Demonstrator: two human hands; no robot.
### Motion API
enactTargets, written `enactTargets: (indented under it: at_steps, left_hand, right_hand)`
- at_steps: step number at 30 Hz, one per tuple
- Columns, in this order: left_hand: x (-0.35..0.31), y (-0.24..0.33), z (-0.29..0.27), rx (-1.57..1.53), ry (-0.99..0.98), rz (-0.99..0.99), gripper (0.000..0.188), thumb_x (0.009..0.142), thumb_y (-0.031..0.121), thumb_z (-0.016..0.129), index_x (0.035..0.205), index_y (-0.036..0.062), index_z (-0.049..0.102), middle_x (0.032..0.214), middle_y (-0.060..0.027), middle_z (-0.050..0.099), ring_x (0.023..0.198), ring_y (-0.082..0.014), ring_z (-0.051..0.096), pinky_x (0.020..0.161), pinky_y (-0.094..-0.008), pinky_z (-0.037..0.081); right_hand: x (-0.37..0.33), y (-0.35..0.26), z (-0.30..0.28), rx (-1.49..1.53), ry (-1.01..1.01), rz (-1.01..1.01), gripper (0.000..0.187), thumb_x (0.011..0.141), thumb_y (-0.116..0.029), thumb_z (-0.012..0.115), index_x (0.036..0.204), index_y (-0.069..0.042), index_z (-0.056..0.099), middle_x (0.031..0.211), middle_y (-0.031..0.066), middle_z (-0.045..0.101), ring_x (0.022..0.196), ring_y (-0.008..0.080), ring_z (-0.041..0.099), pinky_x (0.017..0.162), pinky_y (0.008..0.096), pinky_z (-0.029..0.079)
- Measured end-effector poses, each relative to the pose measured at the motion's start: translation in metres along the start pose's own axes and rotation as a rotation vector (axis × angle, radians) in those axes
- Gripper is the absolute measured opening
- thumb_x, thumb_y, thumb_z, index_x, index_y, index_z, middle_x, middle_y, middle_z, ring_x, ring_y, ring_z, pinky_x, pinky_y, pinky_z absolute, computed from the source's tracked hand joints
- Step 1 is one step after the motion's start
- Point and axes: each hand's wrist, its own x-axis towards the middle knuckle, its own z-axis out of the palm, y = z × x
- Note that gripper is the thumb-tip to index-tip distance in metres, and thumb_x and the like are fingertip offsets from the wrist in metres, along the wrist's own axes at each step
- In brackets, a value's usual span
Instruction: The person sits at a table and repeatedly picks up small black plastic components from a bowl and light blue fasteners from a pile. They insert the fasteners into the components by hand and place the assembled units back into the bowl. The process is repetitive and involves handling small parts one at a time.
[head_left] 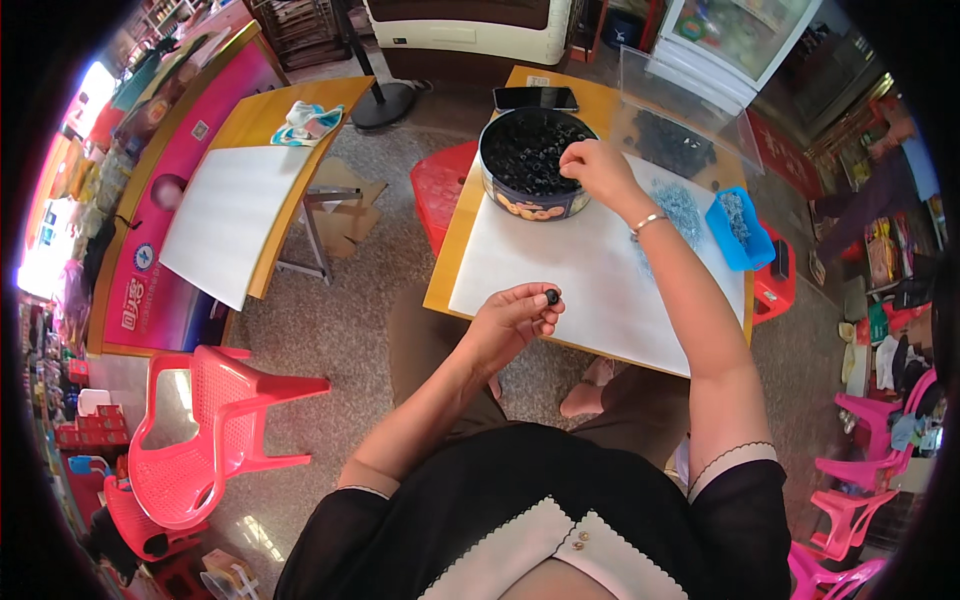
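Note:
My left hand [510, 322] is closed over the near edge of the white tabletop, pinching a small black round piece [552, 297] between thumb and fingertips. My right hand [600, 172] is over the right rim of a round tub [530, 205], with its fingers pinched together. Whatever those fingers hold, if anything, is too small to make out. Many small black ring-like pieces [525, 150] fill the tub. To the right of it, partly behind my right forearm, a heap of tiny pale bluish pieces [675, 210] lies on the white sheet [560, 260].
A blue tray [745, 250] of small pale pieces sits at the table's right edge. Behind the heap stands a clear plastic bin [735, 135] with black pieces. A phone [536, 98] lies beyond the tub. Left are another table [235, 210] and a pink chair [215, 430].

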Motion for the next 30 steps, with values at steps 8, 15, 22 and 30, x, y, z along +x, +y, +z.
enactTargets:
  at_steps: [8, 15, 22, 30]
  left_hand:
    - [-0.001, 0.005, -0.006, -0.020, -0.002, 0.011, 0.024, 0.089, 0.012, 0.058, 0.108, -0.0030, 0.056, 0.093, -0.0107, 0.063, 0.077, -0.0140, 0.059, 0.070, -0.0259, 0.048]
    - [0.003, 0.003, -0.011, -0.054, 0.001, 0.017, 0.024, 0.089, 0.013, 0.058, 0.107, -0.0029, 0.055, 0.092, -0.0106, 0.062, 0.076, -0.0139, 0.059, 0.070, -0.0256, 0.049]
    - [0.012, 0.011, 0.000, -0.063, 0.074, 0.095, 0.023, 0.089, 0.012, 0.058, 0.106, -0.0028, 0.055, 0.092, -0.0108, 0.062, 0.077, -0.0142, 0.058, 0.071, -0.0254, 0.049]
    - [0.016, 0.011, 0.023, -0.029, 0.051, 0.118, 0.019, 0.089, 0.008, 0.057, 0.104, -0.0031, 0.057, 0.092, -0.0118, 0.064, 0.077, -0.0148, 0.060, 0.070, -0.0258, 0.050]
  right_hand:
    - [0.034, 0.006, 0.042, -0.271, -0.182, -0.096, 0.013, 0.067, -0.011, 0.071, 0.078, -0.005, 0.069, 0.078, 0.0125, 0.067, 0.079, 0.0283, 0.064, 0.072, 0.0361, 0.048]
    - [0.034, 0.019, 0.035, 0.188, -0.145, -0.023, 0.012, 0.069, -0.005, 0.068, 0.081, -0.003, 0.067, 0.075, 0.0092, 0.066, 0.074, 0.0195, 0.063, 0.069, 0.0312, 0.048]
    - [-0.008, -0.006, 0.005, 0.953, -0.150, 0.066, 0.012, 0.081, -0.004, 0.057, 0.091, 0.000, 0.061, 0.085, 0.0053, 0.063, 0.081, 0.0168, 0.062, 0.072, 0.0289, 0.050]
    - [-0.141, -0.031, -0.004, 1.454, -0.062, 0.213, 0.014, 0.086, -0.003, 0.054, 0.098, 0.002, 0.058, 0.083, 0.0095, 0.064, 0.076, 0.0164, 0.061, 0.071, 0.0281, 0.051]
